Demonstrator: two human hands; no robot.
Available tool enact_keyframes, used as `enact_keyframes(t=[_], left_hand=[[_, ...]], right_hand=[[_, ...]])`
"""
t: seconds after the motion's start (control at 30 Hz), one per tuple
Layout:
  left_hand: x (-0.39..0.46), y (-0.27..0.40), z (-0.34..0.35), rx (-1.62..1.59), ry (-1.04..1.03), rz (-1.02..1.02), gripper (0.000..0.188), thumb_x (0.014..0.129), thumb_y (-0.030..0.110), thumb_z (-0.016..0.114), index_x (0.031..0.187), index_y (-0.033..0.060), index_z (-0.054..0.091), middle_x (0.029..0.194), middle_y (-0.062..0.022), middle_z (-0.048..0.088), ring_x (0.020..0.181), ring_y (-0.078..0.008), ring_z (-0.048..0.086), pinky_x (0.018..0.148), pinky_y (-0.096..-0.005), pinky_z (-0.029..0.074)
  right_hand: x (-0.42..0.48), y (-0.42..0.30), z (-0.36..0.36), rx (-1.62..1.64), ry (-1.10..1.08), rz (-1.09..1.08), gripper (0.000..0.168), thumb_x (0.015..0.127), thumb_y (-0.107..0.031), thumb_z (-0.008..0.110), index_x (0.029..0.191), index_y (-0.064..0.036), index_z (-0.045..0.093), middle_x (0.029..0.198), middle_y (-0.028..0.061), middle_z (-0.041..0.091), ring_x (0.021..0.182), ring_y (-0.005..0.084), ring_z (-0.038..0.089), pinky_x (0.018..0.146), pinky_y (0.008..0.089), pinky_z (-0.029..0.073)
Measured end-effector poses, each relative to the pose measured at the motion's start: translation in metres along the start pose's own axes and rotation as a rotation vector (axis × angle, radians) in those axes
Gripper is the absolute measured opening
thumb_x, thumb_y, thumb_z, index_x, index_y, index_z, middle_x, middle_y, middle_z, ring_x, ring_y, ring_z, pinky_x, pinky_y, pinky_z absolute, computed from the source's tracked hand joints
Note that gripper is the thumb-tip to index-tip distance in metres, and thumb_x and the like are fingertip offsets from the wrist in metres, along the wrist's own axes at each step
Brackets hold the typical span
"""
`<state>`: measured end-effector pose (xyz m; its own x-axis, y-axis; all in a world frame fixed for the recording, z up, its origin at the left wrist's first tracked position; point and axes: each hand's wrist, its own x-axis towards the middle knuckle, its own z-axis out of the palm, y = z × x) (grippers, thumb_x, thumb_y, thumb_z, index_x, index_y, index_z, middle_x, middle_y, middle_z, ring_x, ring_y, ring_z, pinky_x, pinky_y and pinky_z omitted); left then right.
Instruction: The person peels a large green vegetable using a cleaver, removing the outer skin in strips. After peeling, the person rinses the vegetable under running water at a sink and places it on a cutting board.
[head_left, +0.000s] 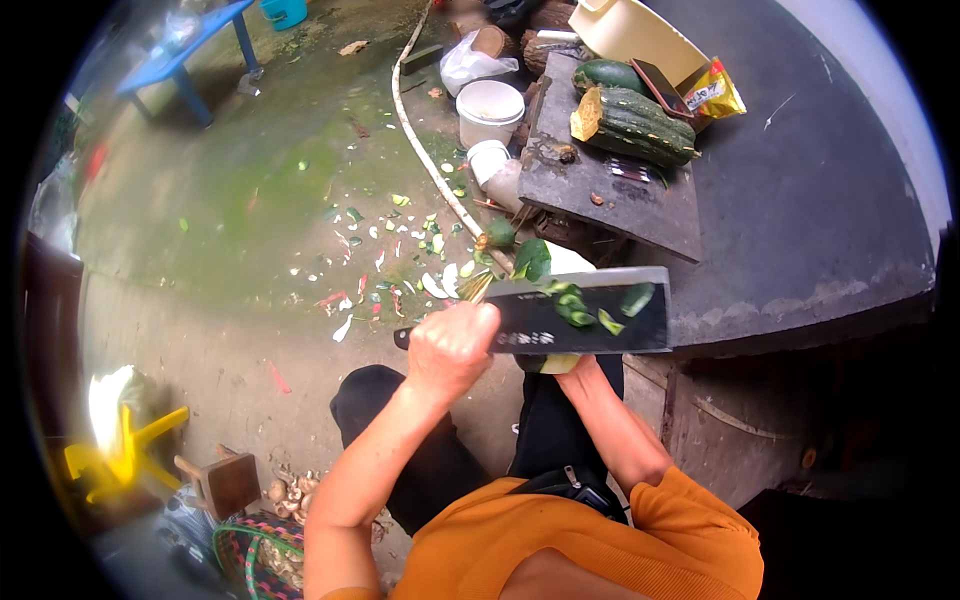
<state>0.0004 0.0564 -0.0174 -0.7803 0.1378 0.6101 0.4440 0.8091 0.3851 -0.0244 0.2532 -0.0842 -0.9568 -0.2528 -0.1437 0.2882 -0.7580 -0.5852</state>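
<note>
My left hand (454, 345) is closed around the handle of a large dark cleaver (585, 330), whose broad blade lies level across the view. Bits of green peel (574, 309) cling to the blade or fall over it. Mostly hidden under the blade, my right hand (581, 366) grips a green-skinned gourd or squash (555, 364) with pale flesh showing. Beyond the blade's far edge appear a white surface (568, 259), perhaps of the same piece, and a dark green strip of peel (532, 259). A small round green squash (500, 232) sits just past them.
A stone slab (600, 199) at the right bears a cut pumpkin (637, 126), a phone (660, 88) and a yellow packet (716, 91). White buckets (489, 112), a long pole (420, 146) and scattered peelings lie ahead. Lower left are a wooden stool (229, 486) and a woven basket (232, 544).
</note>
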Motion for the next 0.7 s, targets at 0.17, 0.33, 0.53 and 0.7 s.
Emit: enact_keyframes(t=[0.17, 0.33, 0.53, 0.7], left_hand=[[-0.008, -0.006, 0.014, -0.007, 0.02, -0.125, 0.028, 0.059, -0.005, 0.064, 0.08, 0.0066, 0.049, 0.067, -0.0098, 0.053, 0.058, -0.0328, 0.059, 0.05, -0.042, 0.047], [0.006, 0.018, -0.006, -0.044, -0.051, 0.012, 0.024, 0.064, -0.006, 0.064, 0.08, 0.005, 0.049, 0.068, -0.0122, 0.055, 0.062, -0.0352, 0.061, 0.053, -0.0439, 0.049], [-0.012, -0.007, 0.023, -0.073, 0.038, -0.239, 0.023, 0.067, -0.005, 0.064, 0.08, 0.0059, 0.049, 0.067, -0.0115, 0.056, 0.061, -0.0365, 0.061, 0.051, -0.0438, 0.048], [-0.006, 0.009, 0.003, -0.057, -0.031, -0.129, 0.021, 0.068, -0.004, 0.064, 0.078, 0.0066, 0.048, 0.066, -0.0113, 0.054, 0.06, -0.0345, 0.061, 0.051, -0.0433, 0.047]], right_hand=[[0.005, -0.024, 0.028, 0.183, -0.018, 0.06, 0.08, 0.088, -0.073, 0.051, 0.131, -0.006, 0.055, 0.12, 0.0117, 0.064, 0.103, 0.0262, 0.065, 0.089, 0.0417, 0.056], [0.007, -0.013, -0.005, -0.077, 0.058, -0.026, 0.068, 0.097, -0.063, 0.044, 0.133, -0.006, 0.053, 0.122, 0.0122, 0.063, 0.103, 0.0263, 0.066, 0.088, 0.0406, 0.057], [0.015, -0.03, 0.033, 0.216, -0.15, 0.073, 0.088, 0.086, -0.077, 0.044, 0.144, -0.011, 0.044, 0.127, 0.0185, 0.06, 0.096, 0.0409, 0.067, 0.069, 0.0552, 0.058], [0.009, -0.026, 0.017, -0.247, -0.039, -0.105, 0.062, 0.095, -0.056, 0.049, 0.137, -0.01, 0.052, 0.124, 0.0157, 0.064, 0.106, 0.0319, 0.065, 0.085, 0.0437, 0.057]])
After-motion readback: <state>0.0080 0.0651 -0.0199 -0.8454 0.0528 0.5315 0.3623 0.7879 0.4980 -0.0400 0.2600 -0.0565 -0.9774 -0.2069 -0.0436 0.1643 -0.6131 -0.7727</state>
